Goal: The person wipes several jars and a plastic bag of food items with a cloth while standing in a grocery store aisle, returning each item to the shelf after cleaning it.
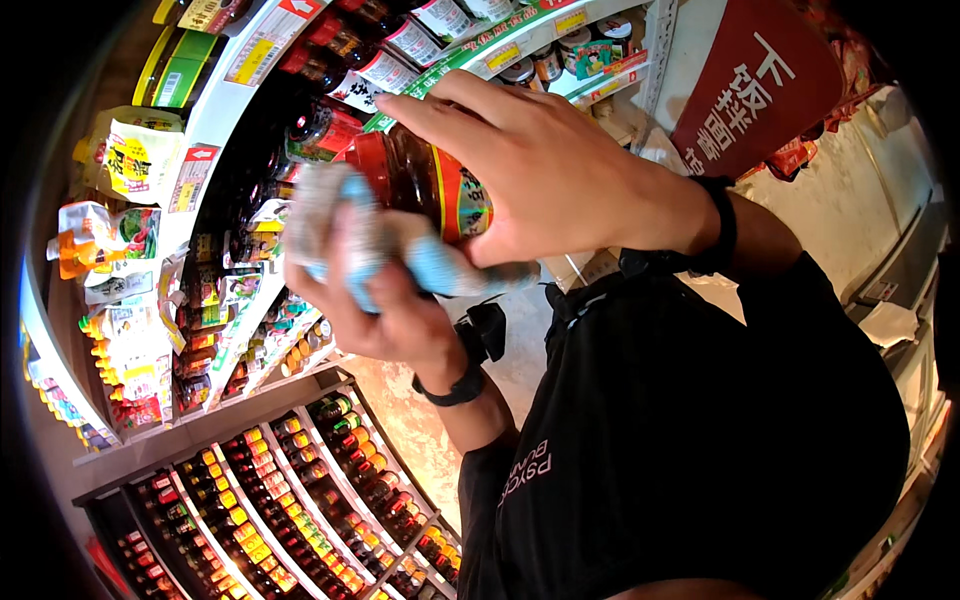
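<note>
My right hand [555, 165] grips a glass jar [409, 176] of dark brown sauce, tilted on its side. The jar has a red lid [367, 159] and a red, yellow and silvery label with writing. My left hand [375, 300], blurred, clasps a bunched grey-white and light blue cloth [337, 210]. The cloth lies against the lid end of the jar and hangs below it, hiding part of both. Just beyond my hands, more sauce jars [326, 129] with red labels stand on the shelf.
A shelf edge with price tags [255, 60] curves close by on the left. Sauce pouches [131, 161] stand on it. Another rack of bottles [277, 495] fills the lower left. A dark red sign [750, 82] with writing stands at upper right, beside hanging red packets [795, 157].
</note>
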`<action>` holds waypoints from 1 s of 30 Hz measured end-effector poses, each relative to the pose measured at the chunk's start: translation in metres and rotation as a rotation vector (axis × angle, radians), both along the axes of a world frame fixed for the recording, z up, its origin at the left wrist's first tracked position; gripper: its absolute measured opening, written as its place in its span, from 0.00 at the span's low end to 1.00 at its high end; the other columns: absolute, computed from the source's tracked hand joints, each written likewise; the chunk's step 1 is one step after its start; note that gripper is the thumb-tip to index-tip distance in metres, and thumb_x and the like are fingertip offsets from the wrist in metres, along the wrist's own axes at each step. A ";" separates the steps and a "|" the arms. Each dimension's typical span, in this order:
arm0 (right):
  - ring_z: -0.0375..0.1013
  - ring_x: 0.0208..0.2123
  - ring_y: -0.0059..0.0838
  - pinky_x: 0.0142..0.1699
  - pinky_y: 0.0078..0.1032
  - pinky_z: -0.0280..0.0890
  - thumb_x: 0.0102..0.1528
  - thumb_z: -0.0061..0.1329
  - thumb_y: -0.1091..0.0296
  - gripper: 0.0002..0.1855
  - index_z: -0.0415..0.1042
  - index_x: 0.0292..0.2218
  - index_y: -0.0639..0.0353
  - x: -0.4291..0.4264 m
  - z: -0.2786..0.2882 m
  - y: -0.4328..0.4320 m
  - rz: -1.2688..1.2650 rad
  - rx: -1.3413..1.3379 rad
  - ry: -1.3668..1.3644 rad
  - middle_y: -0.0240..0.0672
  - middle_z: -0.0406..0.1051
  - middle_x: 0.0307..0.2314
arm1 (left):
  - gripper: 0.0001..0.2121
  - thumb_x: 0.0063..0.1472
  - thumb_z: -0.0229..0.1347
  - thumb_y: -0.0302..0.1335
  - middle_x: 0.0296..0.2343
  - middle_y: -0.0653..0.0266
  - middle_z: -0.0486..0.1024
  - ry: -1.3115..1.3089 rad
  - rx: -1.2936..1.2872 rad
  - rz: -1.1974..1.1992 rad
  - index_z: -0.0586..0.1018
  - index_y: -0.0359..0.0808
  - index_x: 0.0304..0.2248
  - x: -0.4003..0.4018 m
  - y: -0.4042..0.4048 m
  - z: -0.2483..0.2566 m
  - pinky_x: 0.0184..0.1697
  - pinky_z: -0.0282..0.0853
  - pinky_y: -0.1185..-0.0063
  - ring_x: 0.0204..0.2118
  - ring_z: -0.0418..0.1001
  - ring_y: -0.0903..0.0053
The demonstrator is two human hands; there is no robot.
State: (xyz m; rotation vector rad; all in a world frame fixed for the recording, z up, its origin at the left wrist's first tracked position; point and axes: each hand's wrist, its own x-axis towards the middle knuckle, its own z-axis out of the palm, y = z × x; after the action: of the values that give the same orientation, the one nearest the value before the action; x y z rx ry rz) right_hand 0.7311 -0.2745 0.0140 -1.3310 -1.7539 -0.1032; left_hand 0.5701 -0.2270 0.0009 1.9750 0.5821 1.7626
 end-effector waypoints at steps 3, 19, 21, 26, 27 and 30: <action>0.70 0.39 0.42 0.41 0.33 0.67 0.33 0.58 0.73 0.46 0.58 0.56 0.58 0.005 0.001 0.001 0.011 -0.067 -0.054 0.40 0.64 0.40 | 0.14 0.61 0.51 0.33 0.47 0.51 0.67 0.425 0.470 0.175 0.80 0.31 0.39 -0.001 0.003 0.008 0.52 0.64 0.65 0.48 0.68 0.59; 0.71 0.41 0.38 0.48 0.32 0.64 0.41 0.52 0.74 0.34 0.63 0.51 0.67 0.001 -0.018 0.003 0.018 0.022 -0.245 0.40 0.67 0.41 | 0.14 0.55 0.57 0.24 0.39 0.51 0.73 0.434 0.081 0.130 0.75 0.27 0.41 0.011 -0.008 0.022 0.50 0.62 0.73 0.38 0.72 0.62; 0.70 0.41 0.39 0.49 0.32 0.64 0.41 0.51 0.74 0.34 0.62 0.52 0.67 -0.002 -0.015 0.000 0.058 0.059 -0.192 0.41 0.67 0.41 | 0.14 0.55 0.56 0.24 0.37 0.51 0.73 0.404 0.055 0.120 0.76 0.27 0.40 0.001 -0.005 0.024 0.54 0.59 0.70 0.39 0.72 0.58; 0.68 0.44 0.40 0.52 0.33 0.60 0.43 0.48 0.78 0.34 0.61 0.54 0.65 -0.007 -0.018 -0.002 0.114 0.087 -0.214 0.40 0.67 0.42 | 0.09 0.60 0.52 0.25 0.27 0.61 0.74 0.334 -0.296 0.088 0.78 0.27 0.35 -0.018 0.009 0.024 0.34 0.65 0.80 0.27 0.69 0.78; 0.68 0.44 0.40 0.52 0.33 0.60 0.43 0.48 0.78 0.34 0.61 0.54 0.65 -0.008 -0.020 -0.001 0.120 0.086 -0.217 0.40 0.67 0.42 | 0.08 0.61 0.52 0.26 0.24 0.65 0.74 0.292 -0.414 0.086 0.78 0.28 0.34 -0.019 0.011 0.023 0.30 0.63 0.82 0.24 0.67 0.83; 0.68 0.44 0.41 0.49 0.33 0.62 0.43 0.54 0.73 0.35 0.62 0.54 0.65 -0.010 -0.026 0.004 0.030 0.223 -0.182 0.42 0.66 0.43 | 0.15 0.66 0.46 0.33 0.32 0.58 0.77 -0.193 -0.620 -0.091 0.76 0.28 0.39 -0.017 0.009 0.021 0.38 0.69 0.81 0.33 0.74 0.77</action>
State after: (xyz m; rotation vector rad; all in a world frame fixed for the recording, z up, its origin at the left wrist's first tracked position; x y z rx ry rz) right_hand 0.7213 -0.2703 -0.0124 -1.1623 -1.8520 -0.4027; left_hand 0.5534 -0.2183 0.0222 1.3688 0.8344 1.4610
